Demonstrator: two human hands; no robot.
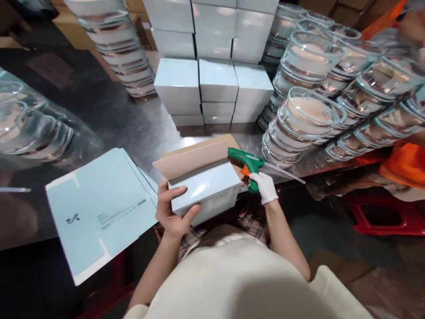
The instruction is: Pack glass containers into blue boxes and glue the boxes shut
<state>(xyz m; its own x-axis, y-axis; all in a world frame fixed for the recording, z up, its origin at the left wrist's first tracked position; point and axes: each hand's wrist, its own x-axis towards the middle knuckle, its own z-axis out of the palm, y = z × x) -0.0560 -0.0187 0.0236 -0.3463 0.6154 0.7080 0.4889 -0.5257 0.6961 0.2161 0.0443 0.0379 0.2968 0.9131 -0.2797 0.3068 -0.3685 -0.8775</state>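
A pale box (pixel 206 186) with one long flap raised is in front of me at the table's edge. My left hand (pixel 174 210) grips its left end, fingers over the top and thumb on the near side. My right hand (pixel 264 186), in a white glove, is wrapped round the handle of a green glue gun (pixel 247 159) with an orange trigger. Its nozzle is by the box's upper right corner, and a clear glue stick (pixel 285 172) sticks out of its back. Left of the box lies a stack of flat printed light-blue box blanks (pixel 99 212).
White boxes (pixel 217 84) are piled at the back middle. Tall stacks of glass bowls (pixel 308 110) crowd the right, with more bowls (pixel 122 53) at back left and far left. A person in orange (pixel 405 168) is at the right, near a red stool (pixel 388 215).
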